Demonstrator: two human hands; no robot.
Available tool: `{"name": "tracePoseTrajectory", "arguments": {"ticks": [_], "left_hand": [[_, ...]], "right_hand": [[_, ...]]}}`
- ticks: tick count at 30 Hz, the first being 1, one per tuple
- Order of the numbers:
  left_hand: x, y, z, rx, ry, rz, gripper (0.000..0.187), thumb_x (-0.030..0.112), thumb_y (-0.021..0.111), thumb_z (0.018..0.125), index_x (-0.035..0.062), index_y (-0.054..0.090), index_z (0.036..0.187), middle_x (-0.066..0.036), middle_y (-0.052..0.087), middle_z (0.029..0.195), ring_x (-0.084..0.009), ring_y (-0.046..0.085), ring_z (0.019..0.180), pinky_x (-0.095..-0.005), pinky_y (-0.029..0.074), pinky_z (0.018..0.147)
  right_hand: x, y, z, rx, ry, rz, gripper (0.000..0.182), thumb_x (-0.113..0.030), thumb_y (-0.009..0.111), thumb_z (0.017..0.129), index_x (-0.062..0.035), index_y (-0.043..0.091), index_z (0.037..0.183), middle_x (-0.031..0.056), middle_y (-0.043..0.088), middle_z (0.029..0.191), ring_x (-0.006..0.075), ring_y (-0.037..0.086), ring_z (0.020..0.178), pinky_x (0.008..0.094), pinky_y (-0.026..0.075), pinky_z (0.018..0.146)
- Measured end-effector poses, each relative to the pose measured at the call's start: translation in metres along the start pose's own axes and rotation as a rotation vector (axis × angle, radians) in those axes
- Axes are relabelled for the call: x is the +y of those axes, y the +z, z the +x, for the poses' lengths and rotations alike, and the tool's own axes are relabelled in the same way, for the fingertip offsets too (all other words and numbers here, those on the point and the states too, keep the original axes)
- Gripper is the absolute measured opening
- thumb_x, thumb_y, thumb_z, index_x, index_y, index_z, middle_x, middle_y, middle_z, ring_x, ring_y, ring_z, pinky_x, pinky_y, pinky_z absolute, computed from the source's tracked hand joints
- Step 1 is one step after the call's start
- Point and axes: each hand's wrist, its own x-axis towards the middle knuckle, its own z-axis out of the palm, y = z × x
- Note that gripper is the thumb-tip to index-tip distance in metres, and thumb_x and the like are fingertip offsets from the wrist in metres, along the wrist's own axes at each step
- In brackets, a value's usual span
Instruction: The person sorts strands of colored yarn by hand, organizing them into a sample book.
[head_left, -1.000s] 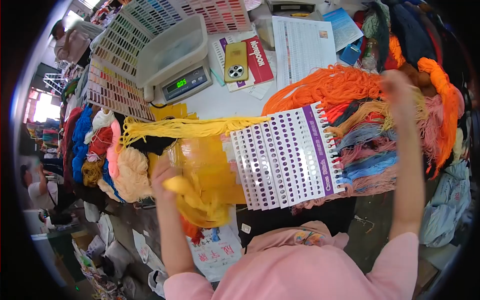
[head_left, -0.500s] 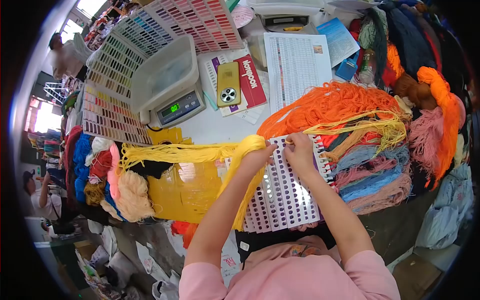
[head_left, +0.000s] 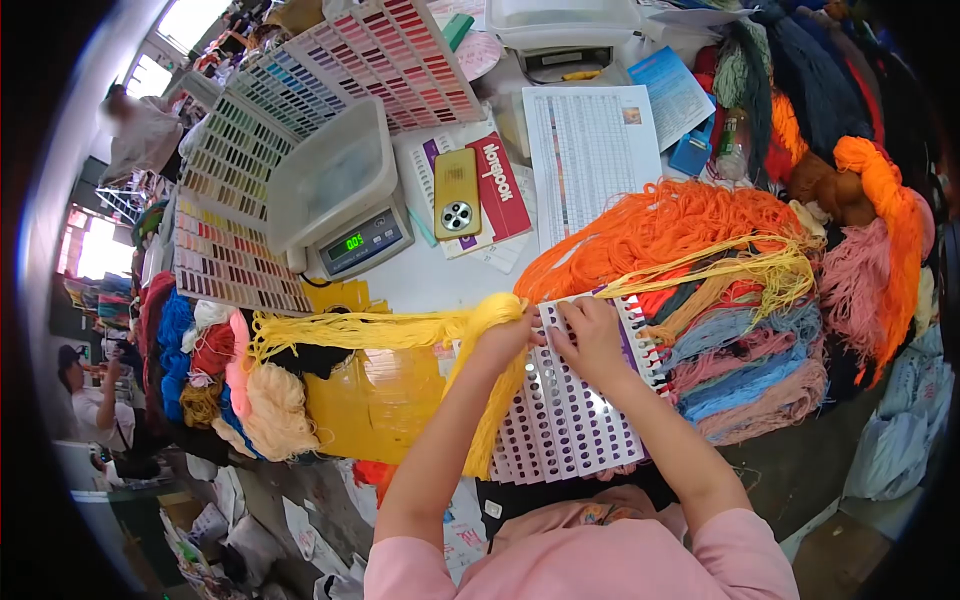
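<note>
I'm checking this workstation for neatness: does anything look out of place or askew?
Nothing looks spilled or damaged. Mildly untidy, perhaps: the orange thread beyond the punched cards sprawls in loose, jumbled loops, while the yellow thread to its left lies in straighter strands.

Yellow skein (head_left: 503,392): in my left hand (head_left: 510,335), thick, soft, bunched over the top of the grip, lower part hanging down past my wrist onto the cards' left edge. Yellow strands (head_left: 375,330): long, roughly parallel, stretched left of that grip, far end loose and loopy; can't tell if they join the skein. Punched cards (head_left: 560,425): white, several, overlapping, columns of round holes, glare patch below my right hand (head_left: 595,335), which lies on their upper part; purple band right of that grip. Thin yellow threads (head_left: 690,264): run rightward from beside my right hand, fanning into loose ends.
</note>
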Motion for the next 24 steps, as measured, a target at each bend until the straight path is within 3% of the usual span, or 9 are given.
{"name": "tracePoseTrajectory", "arguments": {"ticks": [2, 5, 8, 14, 17, 20, 24], "left_hand": [[-0.004, 0.003, -0.002, -0.027, 0.095, 0.128, 0.012, 0.013, 0.043, 0.081, 0.0047, 0.047, 0.088, -0.005, 0.053, 0.077, -0.0127, 0.054, 0.053, -0.0236, 0.041, 0.045], [-0.001, 0.009, -0.011, -0.032, 0.097, 0.014, 0.013, 0.015, 0.041, 0.081, 0.0039, 0.048, 0.085, -0.005, 0.053, 0.069, -0.0120, 0.053, 0.051, -0.0238, 0.041, 0.044], [0.010, 0.012, -0.017, 0.094, 0.033, 0.276, 0.014, 0.015, 0.041, 0.080, 0.0033, 0.048, 0.082, -0.005, 0.053, 0.062, -0.0113, 0.052, 0.049, -0.0235, 0.041, 0.044], [0.007, 0.008, -0.011, -0.031, 0.114, 0.188, 0.012, 0.016, 0.046, 0.079, 0.0047, 0.050, 0.078, -0.003, 0.053, 0.062, -0.0094, 0.050, 0.048, -0.0214, 0.039, 0.045], [0.018, 0.007, -0.022, -0.048, 0.038, -0.066, 0.009, 0.015, 0.048, 0.078, 0.0061, 0.051, 0.078, -0.002, 0.053, 0.063, -0.0083, 0.047, 0.046, -0.0208, 0.037, 0.044], [0.012, 0.007, -0.014, -0.118, 0.108, -0.155, 0.007, 0.015, 0.049, 0.077, 0.0073, 0.051, 0.078, -0.001, 0.053, 0.065, -0.0076, 0.044, 0.045, -0.0209, 0.036, 0.042], [0.001, 0.010, -0.003, -0.093, 0.131, -0.160, 0.010, 0.016, 0.050, 0.077, 0.0065, 0.050, 0.078, -0.001, 0.051, 0.063, -0.0069, 0.043, 0.045, -0.0197, 0.035, 0.042]], "right_hand": [[-0.007, -0.006, 0.001, -0.064, -0.007, -0.066, 0.038, -0.021, 0.062, 0.062, -0.0018, 0.051, 0.093, 0.0108, 0.045, 0.083, 0.0252, 0.043, 0.078, 0.0358, 0.032, 0.067], [-0.008, -0.006, 0.000, -0.076, -0.015, -0.100, 0.044, -0.025, 0.062, 0.063, -0.0005, 0.049, 0.097, 0.0125, 0.045, 0.084, 0.0262, 0.042, 0.079, 0.0365, 0.031, 0.068], [-0.007, -0.007, 0.000, -0.078, -0.009, -0.104, 0.045, -0.027, 0.061, 0.063, 0.0000, 0.049, 0.097, 0.0125, 0.045, 0.084, 0.0258, 0.042, 0.080, 0.0365, 0.031, 0.069], [-0.005, -0.010, 0.000, -0.091, -0.007, -0.065, 0.045, -0.026, 0.061, 0.063, 0.0005, 0.049, 0.097, 0.0116, 0.045, 0.085, 0.0251, 0.042, 0.081, 0.0362, 0.031, 0.071], [-0.013, -0.014, 0.004, -0.080, 0.017, -0.082, 0.043, -0.024, 0.061, 0.061, -0.0004, 0.049, 0.095, 0.0113, 0.045, 0.086, 0.0253, 0.042, 0.082, 0.0360, 0.030, 0.072], [-0.017, -0.012, 0.001, -0.064, 0.004, -0.098, 0.042, -0.021, 0.062, 0.058, -0.0027, 0.050, 0.094, 0.0106, 0.045, 0.087, 0.0254, 0.041, 0.082, 0.0363, 0.031, 0.071], [-0.002, -0.004, -0.001, -0.083, 0.043, 0.117, 0.039, -0.019, 0.062, 0.056, -0.0038, 0.053, 0.090, 0.0105, 0.046, 0.084, 0.0251, 0.044, 0.080, 0.0359, 0.034, 0.069]]}}
